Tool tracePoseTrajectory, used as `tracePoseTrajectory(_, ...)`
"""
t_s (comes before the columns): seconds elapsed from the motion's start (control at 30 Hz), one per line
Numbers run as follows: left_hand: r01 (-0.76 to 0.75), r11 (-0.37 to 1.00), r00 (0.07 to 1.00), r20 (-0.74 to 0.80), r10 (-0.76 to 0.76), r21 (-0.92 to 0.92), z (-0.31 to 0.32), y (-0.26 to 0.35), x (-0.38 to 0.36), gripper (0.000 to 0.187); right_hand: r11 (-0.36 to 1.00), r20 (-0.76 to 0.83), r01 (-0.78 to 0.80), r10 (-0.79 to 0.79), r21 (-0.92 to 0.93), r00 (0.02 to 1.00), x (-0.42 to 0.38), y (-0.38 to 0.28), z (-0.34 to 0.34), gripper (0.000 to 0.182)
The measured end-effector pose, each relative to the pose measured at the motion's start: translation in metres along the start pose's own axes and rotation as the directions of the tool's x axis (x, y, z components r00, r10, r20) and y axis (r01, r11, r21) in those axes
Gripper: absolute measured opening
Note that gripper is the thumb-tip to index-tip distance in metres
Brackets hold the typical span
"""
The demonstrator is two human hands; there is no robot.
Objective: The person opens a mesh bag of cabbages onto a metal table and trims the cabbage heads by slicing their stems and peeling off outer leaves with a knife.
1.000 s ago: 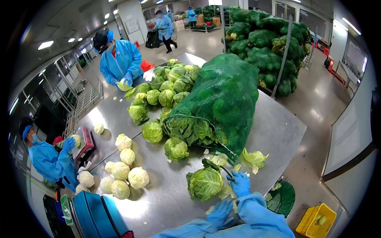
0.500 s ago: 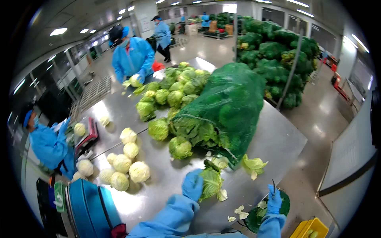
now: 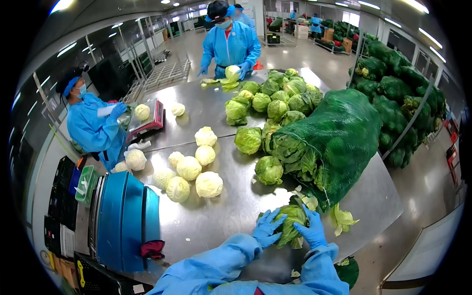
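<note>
My left hand is on the left side of a green cabbage, its fingers spread over the outer leaves. The cabbage rests on the steel table close to my body. On the cabbage's right side is my right hand, with a thin dark blade, seemingly a small knife, at its fingers; its handle is hidden. Just beyond my hands lies the mouth of a green mesh sack full of cabbages. Loose leaves lie to the right of my right hand.
Trimmed pale cabbages stand at left centre, untrimmed ones farther back. A red scale bears one cabbage. Blue bins flank the table's left. A co-worker handles a cabbage across the table; another person stands left. A green bin sits below right.
My right hand has come from above the green bin at the right to the cabbage, where both hands now are. The view has turned to the right-hand hand's left, showing more of the left side.
</note>
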State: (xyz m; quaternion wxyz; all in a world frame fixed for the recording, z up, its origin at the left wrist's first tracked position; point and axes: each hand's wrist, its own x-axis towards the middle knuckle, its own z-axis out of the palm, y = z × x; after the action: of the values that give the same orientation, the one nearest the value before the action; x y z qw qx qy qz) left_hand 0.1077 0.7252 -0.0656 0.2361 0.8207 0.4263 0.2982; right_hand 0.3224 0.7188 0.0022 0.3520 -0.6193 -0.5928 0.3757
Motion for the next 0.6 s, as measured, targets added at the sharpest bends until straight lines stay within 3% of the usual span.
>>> tracePoseTrajectory(0.07,-0.020,0.996,0.998,0.065,0.014,0.088,-0.017,0.030,0.018,0.062,0.999,-0.053,-0.035,0.034,-0.008,0.998,-0.009,0.020,-0.006,0.073)
tracePoseTrajectory(0.1,-0.034,0.991,0.995,0.101,0.021,0.130,-0.020,0.038,0.029,0.062,0.999,-0.102,-0.032,0.035,0.032,0.994,-0.013,0.034,-0.007,0.063)
tracePoseTrajectory(0.2,-0.210,0.977,0.961,0.193,0.200,0.032,0.003,0.059,0.059,0.049,0.955,-0.133,-0.049,0.091,0.293,0.987,-0.024,0.094,-0.003,0.049)
tracePoseTrajectory(0.23,-0.148,0.986,0.973,0.188,0.133,0.071,0.007,0.073,0.067,0.047,0.913,-0.164,-0.049,0.125,0.405,0.979,-0.031,0.073,-0.004,0.034)
tracePoseTrajectory(0.3,-0.067,0.987,0.985,0.164,0.043,0.147,0.007,0.092,0.078,0.059,0.598,-0.123,-0.048,0.242,0.800,0.963,-0.032,0.079,0.002,0.029)
tracePoseTrajectory(0.37,-0.038,0.965,0.990,0.140,0.001,0.259,0.012,0.104,0.086,0.071,0.617,-0.280,0.070,0.251,0.784,0.927,-0.038,0.084,0.009,0.024)
tracePoseTrajectory(0.43,-0.034,0.926,0.991,0.131,-0.017,0.375,0.018,0.098,0.088,0.080,0.927,-0.506,0.072,0.135,0.369,0.852,-0.038,0.084,0.018,0.023)
tracePoseTrajectory(0.47,-0.029,0.911,0.989,0.142,-0.033,0.412,0.026,0.092,0.089,0.083,0.989,-0.568,-0.003,0.087,0.147,0.819,-0.040,0.089,0.020,0.024)
tracePoseTrajectory(0.53,0.042,0.899,0.972,0.191,-0.139,0.436,0.018,0.093,0.094,0.082,0.969,-0.677,-0.160,-0.011,-0.190,0.736,-0.037,0.094,0.027,0.027)
tracePoseTrajectory(0.6,0.099,0.902,0.966,0.176,-0.188,0.421,0.013,0.089,0.092,0.080,0.961,-0.733,-0.272,0.150,-0.049,0.663,-0.028,0.086,0.034,0.029)
